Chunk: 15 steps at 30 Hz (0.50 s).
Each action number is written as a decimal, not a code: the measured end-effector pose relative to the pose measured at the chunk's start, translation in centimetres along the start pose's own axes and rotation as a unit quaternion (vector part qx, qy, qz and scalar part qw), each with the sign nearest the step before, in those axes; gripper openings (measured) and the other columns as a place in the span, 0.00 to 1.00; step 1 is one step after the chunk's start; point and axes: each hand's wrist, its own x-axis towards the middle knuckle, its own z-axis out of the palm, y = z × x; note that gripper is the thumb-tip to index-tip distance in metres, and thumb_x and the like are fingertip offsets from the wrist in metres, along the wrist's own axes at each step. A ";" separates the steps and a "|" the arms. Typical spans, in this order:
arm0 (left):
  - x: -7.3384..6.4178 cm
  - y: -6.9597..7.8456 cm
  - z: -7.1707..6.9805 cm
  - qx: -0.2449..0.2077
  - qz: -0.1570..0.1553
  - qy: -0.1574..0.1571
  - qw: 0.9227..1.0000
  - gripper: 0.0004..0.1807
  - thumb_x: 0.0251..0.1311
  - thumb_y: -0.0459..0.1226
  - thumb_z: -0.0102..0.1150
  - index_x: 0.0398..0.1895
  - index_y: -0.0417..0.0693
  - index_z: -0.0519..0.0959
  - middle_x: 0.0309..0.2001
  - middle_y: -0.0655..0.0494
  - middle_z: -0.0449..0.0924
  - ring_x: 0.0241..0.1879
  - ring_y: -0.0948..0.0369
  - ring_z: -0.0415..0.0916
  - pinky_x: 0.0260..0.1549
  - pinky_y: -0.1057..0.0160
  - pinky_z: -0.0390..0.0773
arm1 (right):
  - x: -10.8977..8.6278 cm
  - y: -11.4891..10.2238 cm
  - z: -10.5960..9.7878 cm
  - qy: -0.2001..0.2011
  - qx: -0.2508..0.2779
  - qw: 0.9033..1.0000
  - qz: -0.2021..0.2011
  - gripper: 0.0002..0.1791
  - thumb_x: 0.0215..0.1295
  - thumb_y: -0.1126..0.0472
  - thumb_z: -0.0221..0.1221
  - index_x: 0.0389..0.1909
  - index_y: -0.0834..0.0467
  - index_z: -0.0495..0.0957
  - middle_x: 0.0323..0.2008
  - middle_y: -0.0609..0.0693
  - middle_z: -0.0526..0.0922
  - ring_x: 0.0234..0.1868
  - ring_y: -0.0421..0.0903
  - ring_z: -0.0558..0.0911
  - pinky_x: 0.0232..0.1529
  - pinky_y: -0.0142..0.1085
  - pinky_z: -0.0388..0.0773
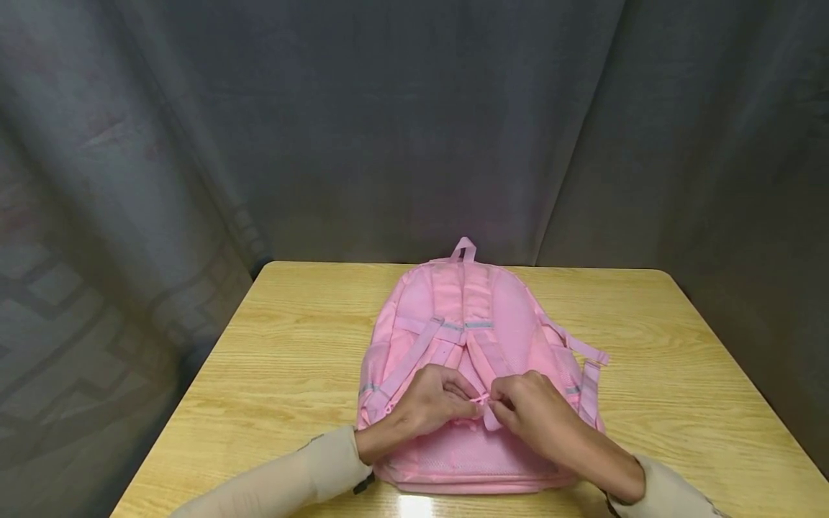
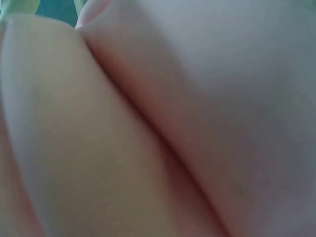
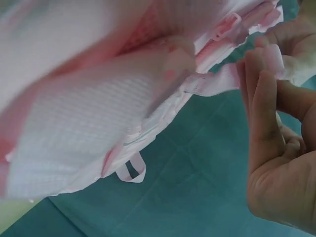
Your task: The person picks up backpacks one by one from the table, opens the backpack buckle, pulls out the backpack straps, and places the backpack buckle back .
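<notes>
A pink backpack (image 1: 514, 309) lies on the table with its shoulder straps facing up. Over its lower middle, my left hand (image 1: 435, 404) pinches a small pink piece (image 1: 481, 398) that spans the gap between both hands. My right hand (image 1: 536, 411) grips a pink webbing strap (image 1: 492, 419), whose loose end hangs below the fingers. In the right wrist view that strap (image 3: 217, 83) runs from the bag's edge into the curled fingers of the right hand (image 3: 279, 143), with the left hand (image 3: 298, 47) close behind. Blurred close surfaces fill the left wrist view.
The wooden table (image 1: 291, 360) extends on both sides of the bag. A side strap with a buckle (image 1: 592, 354) sticks out at the bag's right, and a carry loop (image 1: 464, 248) stands at its top. Grey curtains (image 1: 401, 129) hang behind and beside the table.
</notes>
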 end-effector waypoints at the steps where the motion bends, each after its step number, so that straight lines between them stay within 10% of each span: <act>1: 0.0 -0.1 0.0 0.004 0.000 0.000 1.000 0.07 0.47 0.30 0.75 0.29 0.40 0.85 0.24 0.51 0.86 0.25 0.52 0.85 0.27 0.55 0.86 | 0.0 0.0 0.0 -0.002 -0.004 1.000 -0.006 0.21 0.52 0.70 0.65 0.13 0.45 0.69 0.13 0.32 0.62 0.17 0.28 0.60 0.16 0.24 0.60; 15: 0.3 -0.6 -0.4 -0.053 -0.040 -0.006 0.998 0.07 0.46 0.27 0.72 0.30 0.35 0.84 0.24 0.47 0.86 0.21 0.62 0.81 0.27 0.62 0.86 | 0.2 -0.1 0.5 0.025 -0.009 0.998 -0.063 0.22 0.47 0.73 0.63 0.13 0.45 0.65 0.12 0.30 0.57 0.17 0.26 0.56 0.15 0.22 0.54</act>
